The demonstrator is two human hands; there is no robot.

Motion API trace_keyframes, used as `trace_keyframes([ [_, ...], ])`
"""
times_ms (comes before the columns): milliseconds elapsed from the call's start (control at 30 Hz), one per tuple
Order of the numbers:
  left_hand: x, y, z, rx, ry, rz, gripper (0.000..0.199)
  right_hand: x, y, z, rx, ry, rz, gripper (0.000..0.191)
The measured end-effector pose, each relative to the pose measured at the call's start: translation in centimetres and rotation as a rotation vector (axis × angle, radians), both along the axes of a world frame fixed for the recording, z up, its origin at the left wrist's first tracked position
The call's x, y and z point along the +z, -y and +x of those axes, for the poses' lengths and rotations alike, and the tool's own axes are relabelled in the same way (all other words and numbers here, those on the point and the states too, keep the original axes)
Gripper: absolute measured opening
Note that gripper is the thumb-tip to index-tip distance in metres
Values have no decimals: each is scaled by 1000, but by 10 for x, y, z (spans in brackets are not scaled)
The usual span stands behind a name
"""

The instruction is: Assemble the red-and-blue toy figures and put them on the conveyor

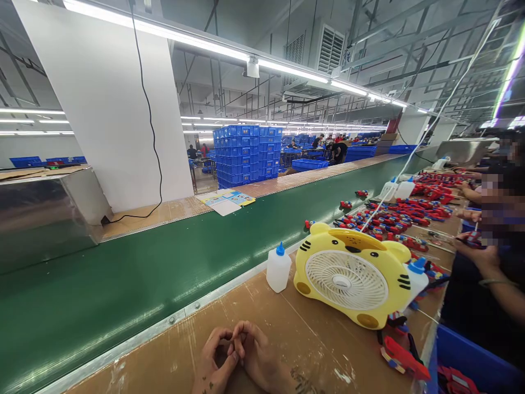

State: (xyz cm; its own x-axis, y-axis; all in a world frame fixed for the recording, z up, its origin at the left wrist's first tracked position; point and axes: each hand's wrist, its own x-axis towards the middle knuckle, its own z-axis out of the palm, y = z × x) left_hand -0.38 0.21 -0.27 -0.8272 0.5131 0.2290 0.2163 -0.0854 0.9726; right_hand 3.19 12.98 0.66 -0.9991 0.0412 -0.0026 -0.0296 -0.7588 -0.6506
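Observation:
My left hand (215, 358) and my right hand (256, 350) meet over the brown worktop (172, 358) at the bottom of the head view. The fingers of both are curled, and their tips touch one another. No object shows between them. Beyond them stands a white plastic bottle (279, 271) with a blue nozzle cap. To the right is a yellow fan (346, 276) shaped like an animal's face, with a white round grille. A red toy-like piece (404, 358) lies near the worktop's right edge, apart from my hands.
A green conveyor belt (156, 260) runs along the far side. Many red and blue pieces (381, 219) cover the bench behind the fan. Co-workers sit at right, one person's hand (486, 257) holding a piece. A blue bin (471, 350) stands below the edge; stacked blue crates (238, 156) rise beyond.

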Motion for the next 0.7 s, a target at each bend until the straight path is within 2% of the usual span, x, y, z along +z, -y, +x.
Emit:
trace_keyframes([
  [233,3,-1,1,5,-87,-61,51,0,0,2,11,-15,18,38],
  [533,4,0,1,26,-102,-78,48,-3,0,1,-11,-50,22,36],
  [700,7,0,3,-9,-93,-91,50,-8,-1,-2,-38,-62,51,36],
])
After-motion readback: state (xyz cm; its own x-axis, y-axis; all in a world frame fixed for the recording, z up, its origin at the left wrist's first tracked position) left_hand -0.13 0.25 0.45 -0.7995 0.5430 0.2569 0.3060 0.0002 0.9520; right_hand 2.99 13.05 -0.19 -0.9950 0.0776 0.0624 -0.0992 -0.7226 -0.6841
